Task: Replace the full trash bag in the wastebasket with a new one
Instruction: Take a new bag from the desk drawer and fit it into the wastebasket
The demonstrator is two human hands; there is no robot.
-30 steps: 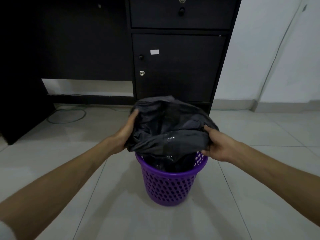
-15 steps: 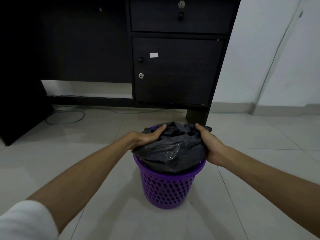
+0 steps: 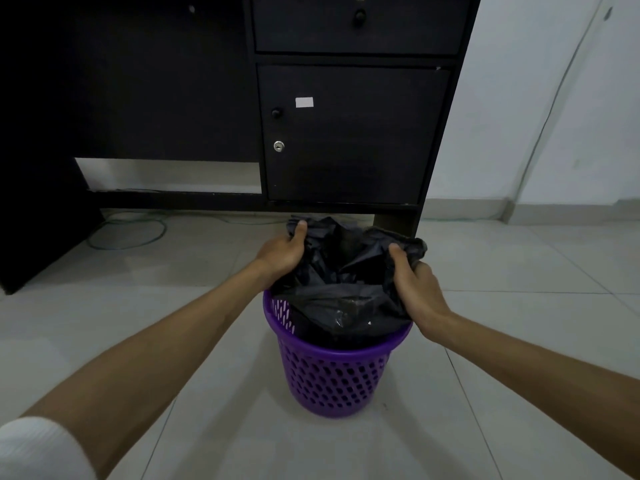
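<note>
A purple perforated wastebasket [image 3: 332,379] stands on the tiled floor in front of me. A black trash bag [image 3: 343,282] fills it and bulges above the rim, crumpled at its top. My left hand [image 3: 282,252] grips the bag's upper left edge, thumb over the plastic. My right hand [image 3: 412,282] grips the bag's upper right edge, with a fold bunched in its fingers. The lower part of the bag is hidden inside the basket.
A dark desk with a drawer and a locked cabinet door [image 3: 349,133] stands just behind the basket. Cables [image 3: 128,233] lie on the floor under the desk at left. White walls [image 3: 554,98] rise at right, with tiled floor around the basket.
The bag, held high and spread a second ago, went down into the basket. Both hands now sit further apart, pulling its top open, and more purple rim shows at left.
</note>
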